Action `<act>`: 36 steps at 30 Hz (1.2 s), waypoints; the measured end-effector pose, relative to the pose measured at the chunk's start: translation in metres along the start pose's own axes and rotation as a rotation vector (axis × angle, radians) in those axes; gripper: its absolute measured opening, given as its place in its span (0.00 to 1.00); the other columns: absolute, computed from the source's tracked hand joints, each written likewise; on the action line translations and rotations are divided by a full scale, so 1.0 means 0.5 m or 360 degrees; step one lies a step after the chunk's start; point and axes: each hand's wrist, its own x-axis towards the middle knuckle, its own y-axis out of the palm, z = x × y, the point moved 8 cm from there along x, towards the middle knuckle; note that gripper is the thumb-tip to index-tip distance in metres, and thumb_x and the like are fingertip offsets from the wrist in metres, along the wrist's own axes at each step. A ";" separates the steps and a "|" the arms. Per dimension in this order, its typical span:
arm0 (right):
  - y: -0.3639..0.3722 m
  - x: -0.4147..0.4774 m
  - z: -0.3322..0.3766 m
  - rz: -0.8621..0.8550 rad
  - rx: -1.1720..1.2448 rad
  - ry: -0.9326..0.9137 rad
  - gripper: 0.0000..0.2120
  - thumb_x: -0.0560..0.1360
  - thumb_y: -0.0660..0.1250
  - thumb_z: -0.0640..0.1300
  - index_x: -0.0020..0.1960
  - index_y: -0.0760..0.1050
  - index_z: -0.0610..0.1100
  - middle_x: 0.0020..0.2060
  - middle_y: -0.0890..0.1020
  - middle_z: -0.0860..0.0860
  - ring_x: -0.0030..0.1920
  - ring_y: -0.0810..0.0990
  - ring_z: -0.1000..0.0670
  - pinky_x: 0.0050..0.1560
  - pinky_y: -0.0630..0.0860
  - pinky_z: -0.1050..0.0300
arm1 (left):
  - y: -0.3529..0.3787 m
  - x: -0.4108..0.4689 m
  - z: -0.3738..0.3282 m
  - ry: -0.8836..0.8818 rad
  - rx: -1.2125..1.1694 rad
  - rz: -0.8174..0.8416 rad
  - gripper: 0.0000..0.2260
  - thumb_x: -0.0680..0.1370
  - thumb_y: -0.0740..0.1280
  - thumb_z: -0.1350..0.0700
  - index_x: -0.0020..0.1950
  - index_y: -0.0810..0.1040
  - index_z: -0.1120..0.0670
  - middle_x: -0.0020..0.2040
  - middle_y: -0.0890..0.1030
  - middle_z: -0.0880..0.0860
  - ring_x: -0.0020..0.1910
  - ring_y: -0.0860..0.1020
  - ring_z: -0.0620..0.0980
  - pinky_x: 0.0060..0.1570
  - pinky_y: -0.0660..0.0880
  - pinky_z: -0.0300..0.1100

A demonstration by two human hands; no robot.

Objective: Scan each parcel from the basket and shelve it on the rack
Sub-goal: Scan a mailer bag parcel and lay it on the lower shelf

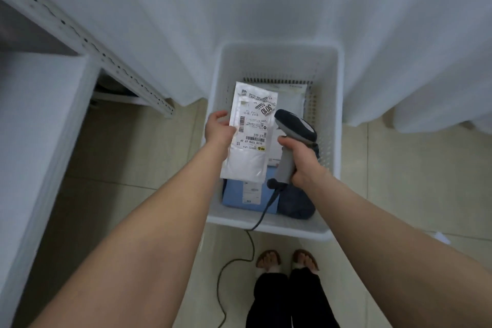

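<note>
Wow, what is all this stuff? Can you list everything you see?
white parcel: 1, white, labelled, held above basket
barcode scanner: 1, grey and dark, beside white parcel
cable: 1, dark, from scanner down to floor
basket: 1, white, on floor
blue parcel: 1, light blue, in basket
dark parcel: 1, navy, in basket
rack: 1, white, left
curtain: white, behind basket
left hand: grips white parcel
right hand: grips barcode scanner
feet: 2, sandalled, bottom

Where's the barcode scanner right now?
Head view, just right of centre: the scanner is in the right hand, over the basket, beside the white parcel the left hand holds.
</note>
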 end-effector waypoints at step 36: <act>-0.037 -0.996 0.209 0.0438 0.0068 -0.0689 0.05 0.74 0.70 0.37 0.48 0.75 0.43 0.38 0.81 0.47 0.36 0.81 0.49 0.36 0.80 0.56 | -0.288 -0.882 -0.403 0.0363 0.0112 0.0208 0.12 0.77 0.67 0.65 0.60 0.76 0.62 0.56 0.81 0.59 0.51 0.81 0.57 0.53 0.79 0.52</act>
